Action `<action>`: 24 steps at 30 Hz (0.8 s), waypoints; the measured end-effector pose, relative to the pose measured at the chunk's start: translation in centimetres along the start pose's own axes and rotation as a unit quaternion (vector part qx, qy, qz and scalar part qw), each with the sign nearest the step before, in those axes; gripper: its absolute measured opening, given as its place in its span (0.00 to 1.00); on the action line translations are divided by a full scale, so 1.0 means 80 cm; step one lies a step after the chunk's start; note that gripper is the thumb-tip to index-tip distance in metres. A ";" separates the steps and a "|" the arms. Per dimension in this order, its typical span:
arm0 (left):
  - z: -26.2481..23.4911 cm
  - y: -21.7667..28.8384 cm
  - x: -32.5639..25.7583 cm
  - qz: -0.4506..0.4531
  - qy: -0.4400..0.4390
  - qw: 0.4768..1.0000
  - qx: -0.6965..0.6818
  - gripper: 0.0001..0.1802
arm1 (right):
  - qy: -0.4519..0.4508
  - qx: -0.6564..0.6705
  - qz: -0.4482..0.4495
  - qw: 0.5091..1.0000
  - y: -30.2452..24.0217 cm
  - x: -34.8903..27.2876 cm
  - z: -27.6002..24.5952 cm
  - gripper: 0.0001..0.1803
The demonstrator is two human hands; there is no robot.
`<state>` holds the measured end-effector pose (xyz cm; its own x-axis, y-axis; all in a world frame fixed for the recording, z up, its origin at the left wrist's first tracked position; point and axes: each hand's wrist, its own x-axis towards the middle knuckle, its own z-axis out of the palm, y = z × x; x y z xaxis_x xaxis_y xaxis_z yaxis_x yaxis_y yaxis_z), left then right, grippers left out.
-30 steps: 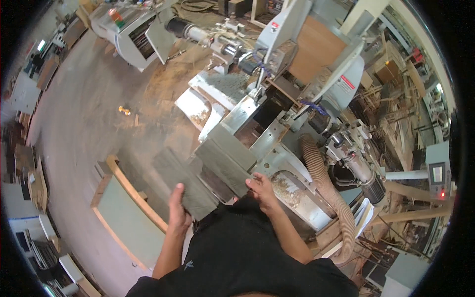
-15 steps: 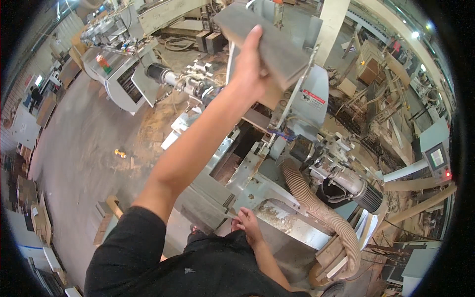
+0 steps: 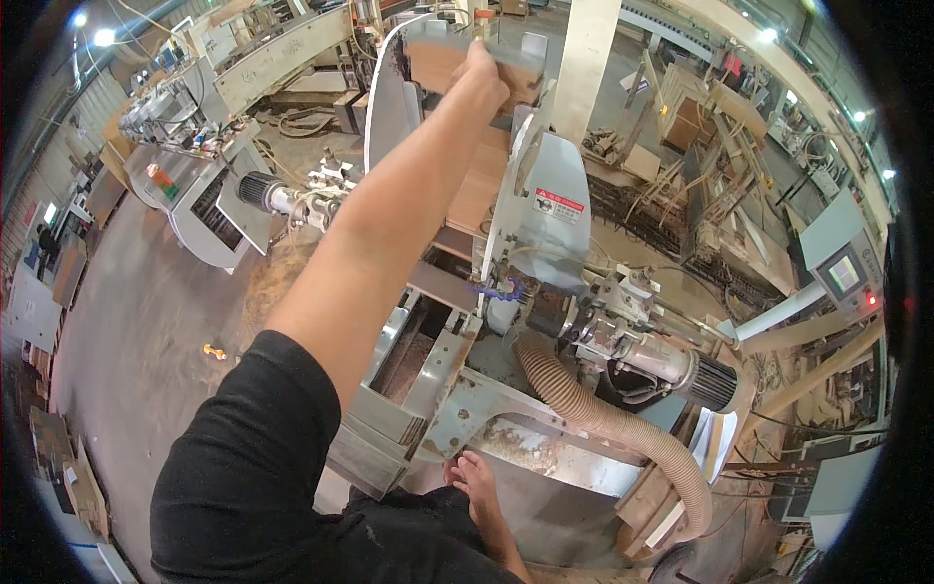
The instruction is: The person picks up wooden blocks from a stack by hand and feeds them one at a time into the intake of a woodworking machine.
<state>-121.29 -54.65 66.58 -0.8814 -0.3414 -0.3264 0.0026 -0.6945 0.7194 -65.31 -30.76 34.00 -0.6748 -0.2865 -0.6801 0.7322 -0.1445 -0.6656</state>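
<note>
My left arm stretches far forward over a woodworking machine (image 3: 545, 204). My left hand (image 3: 482, 76) grips a flat grey-brown wooden panel (image 3: 433, 58) and holds it at the machine's far, upper end. My right hand (image 3: 477, 482) is low and close to my body. It rests with its fingers spread on the machine's near metal edge and holds nothing. A stack of similar panels (image 3: 375, 438) lies on the near left corner of the machine, just left of my right hand.
A ribbed dust hose (image 3: 593, 414) curves off the machine to the right, beside a motor (image 3: 681, 370). A control box with a screen (image 3: 842, 273) stands at the right. Another grey machine (image 3: 195, 200) is at the left, and sawdust covers the floor.
My left arm has reached further away, carrying the panel from above my head to the machine's far end. My right hand has stayed on the near edge.
</note>
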 end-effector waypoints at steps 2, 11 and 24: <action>-0.060 0.080 0.041 0.081 -0.079 0.993 -0.040 0.29 | -0.060 -0.042 -0.006 0.997 -0.015 0.019 0.022 0.28; -0.061 0.040 -0.108 0.038 -0.066 0.995 0.067 0.28 | -0.004 -0.043 0.013 0.999 -0.065 0.010 0.011 0.27; -0.431 0.108 -0.473 0.269 0.162 0.920 0.234 0.25 | 0.031 -0.605 -0.450 0.657 -0.208 0.246 0.166 0.27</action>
<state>-71.60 -69.58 64.01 -0.6238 -0.7804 0.0433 0.1277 -0.0471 0.9907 -89.54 -46.59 35.76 -0.8136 -0.5564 0.1684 -0.5488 0.6396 -0.5383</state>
